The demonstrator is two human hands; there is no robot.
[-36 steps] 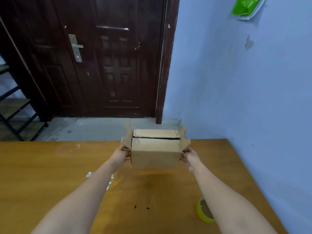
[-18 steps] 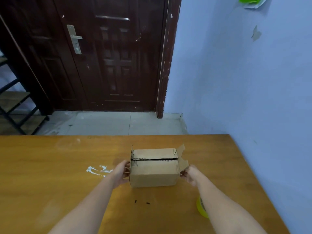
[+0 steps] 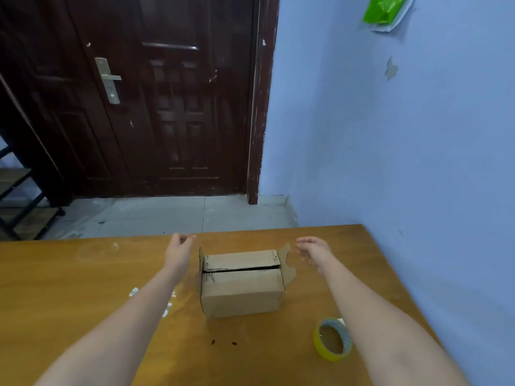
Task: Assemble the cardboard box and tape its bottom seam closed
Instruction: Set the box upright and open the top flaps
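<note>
A cardboard box (image 3: 242,284) sits on the wooden table (image 3: 69,288) between the two hands, its two top flaps folded in with a dark gap along the seam. The left hand (image 3: 178,250) hangs just beside the box's left end with fingers loosely curled, and the right hand (image 3: 313,250) hangs near its right end flap with fingers relaxed; neither touches it. A roll of yellow tape (image 3: 333,342) lies on the table against the inner side of the right forearm, nearer the person than the box.

Bare bench (image 3: 83,288) left of left-hand fingers (image 3: 184,238), open gap btwn both hands' fingers & box (image 3: 241,285). Box side flaps stick up just inside fingers. Tape roll (image 3: 333,342) near right forearm; wall (image 3: 418,162) close right of right-hand fingers (image 3: 305,242)
</note>
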